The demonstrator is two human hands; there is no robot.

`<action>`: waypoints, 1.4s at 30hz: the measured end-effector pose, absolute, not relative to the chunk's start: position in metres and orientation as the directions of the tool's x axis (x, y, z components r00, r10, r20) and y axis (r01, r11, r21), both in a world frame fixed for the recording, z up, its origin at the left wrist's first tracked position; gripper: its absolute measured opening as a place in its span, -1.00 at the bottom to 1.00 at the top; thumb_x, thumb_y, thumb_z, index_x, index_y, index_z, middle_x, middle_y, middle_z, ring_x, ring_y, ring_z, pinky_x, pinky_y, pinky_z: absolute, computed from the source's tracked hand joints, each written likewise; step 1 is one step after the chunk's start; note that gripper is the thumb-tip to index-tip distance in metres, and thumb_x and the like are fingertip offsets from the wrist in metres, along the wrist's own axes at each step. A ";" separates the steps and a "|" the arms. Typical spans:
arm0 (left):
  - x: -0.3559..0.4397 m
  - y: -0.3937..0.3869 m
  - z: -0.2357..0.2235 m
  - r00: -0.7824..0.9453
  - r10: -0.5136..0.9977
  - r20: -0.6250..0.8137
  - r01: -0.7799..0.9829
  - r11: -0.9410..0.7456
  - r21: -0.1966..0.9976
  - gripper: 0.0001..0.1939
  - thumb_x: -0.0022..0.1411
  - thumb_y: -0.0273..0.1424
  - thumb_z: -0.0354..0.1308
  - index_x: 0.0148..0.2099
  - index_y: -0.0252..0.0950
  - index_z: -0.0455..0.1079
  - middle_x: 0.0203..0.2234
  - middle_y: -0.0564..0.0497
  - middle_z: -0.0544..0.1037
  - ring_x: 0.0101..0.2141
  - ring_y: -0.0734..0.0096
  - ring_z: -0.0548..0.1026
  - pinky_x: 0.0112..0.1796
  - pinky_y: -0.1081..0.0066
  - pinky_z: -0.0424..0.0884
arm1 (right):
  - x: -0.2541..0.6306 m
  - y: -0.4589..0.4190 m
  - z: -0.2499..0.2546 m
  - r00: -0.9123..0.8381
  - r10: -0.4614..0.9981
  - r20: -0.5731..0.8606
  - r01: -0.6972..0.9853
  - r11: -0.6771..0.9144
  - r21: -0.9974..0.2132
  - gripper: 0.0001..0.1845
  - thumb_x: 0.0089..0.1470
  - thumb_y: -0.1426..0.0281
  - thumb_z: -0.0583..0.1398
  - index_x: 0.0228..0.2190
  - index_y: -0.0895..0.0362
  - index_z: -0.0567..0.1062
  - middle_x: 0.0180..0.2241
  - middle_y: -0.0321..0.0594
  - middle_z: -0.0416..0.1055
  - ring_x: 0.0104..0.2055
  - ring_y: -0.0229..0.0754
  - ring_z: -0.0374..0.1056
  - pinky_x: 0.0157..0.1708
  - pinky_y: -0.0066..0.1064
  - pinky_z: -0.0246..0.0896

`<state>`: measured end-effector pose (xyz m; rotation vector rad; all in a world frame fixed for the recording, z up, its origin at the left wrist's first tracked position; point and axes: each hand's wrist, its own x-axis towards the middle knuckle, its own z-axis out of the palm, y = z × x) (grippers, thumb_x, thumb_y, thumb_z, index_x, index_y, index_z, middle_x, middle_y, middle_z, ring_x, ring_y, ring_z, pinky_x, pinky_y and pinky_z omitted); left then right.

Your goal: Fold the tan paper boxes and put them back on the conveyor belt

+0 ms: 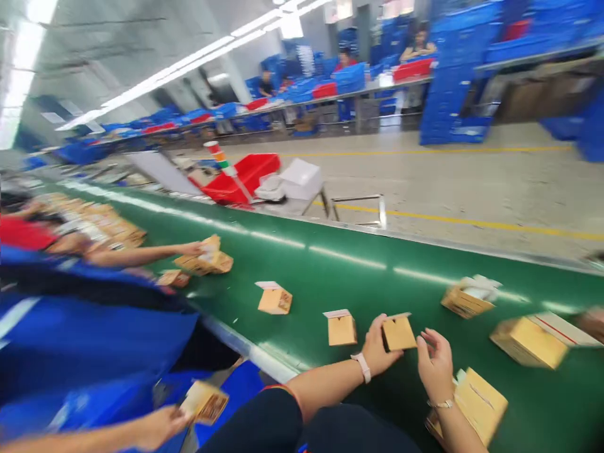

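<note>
My left hand (pixel 377 350), with a white watch on the wrist, grips a small tan cardboard box (pixel 399 333) by its left side, just above the green conveyor belt (pixel 330 270). Beside it, my right hand (pixel 436 368) has curled fingers whose tips meet the box's right edge. A larger tan box (pixel 479 402) lies under my right wrist at the belt's near edge. Another small box with its flap up (pixel 341 328) stands on the belt just left of my left hand.
More tan boxes lie on the belt (pixel 274 299) (pixel 467 301) (pixel 528 341). On the left, a co-worker's hand (pixel 194 248) rests on a pile of boxes (pixel 207 261), and another hand (pixel 160 426) holds a box (pixel 206 402). A red bin (pixel 245 176) and blue crates (pixel 453 94) stand beyond the belt.
</note>
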<state>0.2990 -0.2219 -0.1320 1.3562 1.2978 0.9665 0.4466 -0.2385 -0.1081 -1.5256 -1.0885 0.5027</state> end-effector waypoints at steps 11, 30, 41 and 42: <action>0.317 -0.158 -0.118 -0.127 0.992 0.014 0.276 0.021 0.961 -0.05 -0.18 -0.44 0.41 0.21 -0.31 0.01 0.16 -0.30 0.21 0.19 0.01 0.22 0.18 0.04 0.17 | 0.543 -0.188 -0.068 0.530 0.722 0.445 0.690 -0.063 -0.721 -0.25 -0.22 0.07 0.29 -0.03 0.19 0.27 0.06 0.10 0.14 0.16 0.14 0.03 0.11 0.08 0.02; 0.328 -0.228 -0.126 0.317 0.783 0.535 0.400 -0.622 0.674 -0.12 -0.14 -0.24 0.40 0.17 -0.20 0.04 0.14 -0.29 0.26 0.18 -0.06 0.25 0.10 -0.07 0.24 | 0.421 -0.249 0.011 0.317 0.842 -0.436 0.066 -0.478 -0.876 -0.68 -0.01 0.27 0.12 -0.70 0.11 0.33 -0.70 -0.24 0.35 -0.68 -0.26 0.25 -0.64 -0.46 0.13; 0.323 -0.251 -0.139 0.294 0.828 0.477 0.217 -0.544 0.811 0.00 -0.16 -0.25 0.40 0.23 -0.29 -0.07 0.18 -0.37 0.15 0.19 -0.06 0.24 0.12 -0.06 0.26 | 0.454 -0.271 -0.050 0.590 0.775 -0.226 -0.231 -0.106 -0.967 -0.48 -0.17 -0.08 0.18 -0.37 0.11 0.47 -0.24 -0.15 0.47 -0.19 -0.11 0.36 -0.23 -0.29 0.28; 0.321 -0.250 -0.141 0.315 0.842 0.439 0.217 -0.514 0.830 0.00 -0.16 -0.24 0.39 0.24 -0.30 -0.06 0.16 -0.36 0.18 0.16 -0.06 0.27 0.10 -0.03 0.29 | 0.448 -0.273 -0.059 0.492 0.837 -0.238 -0.252 -0.125 -0.960 -0.46 -0.17 -0.10 0.18 -0.37 0.12 0.48 -0.26 -0.15 0.47 -0.19 -0.09 0.36 -0.20 -0.26 0.28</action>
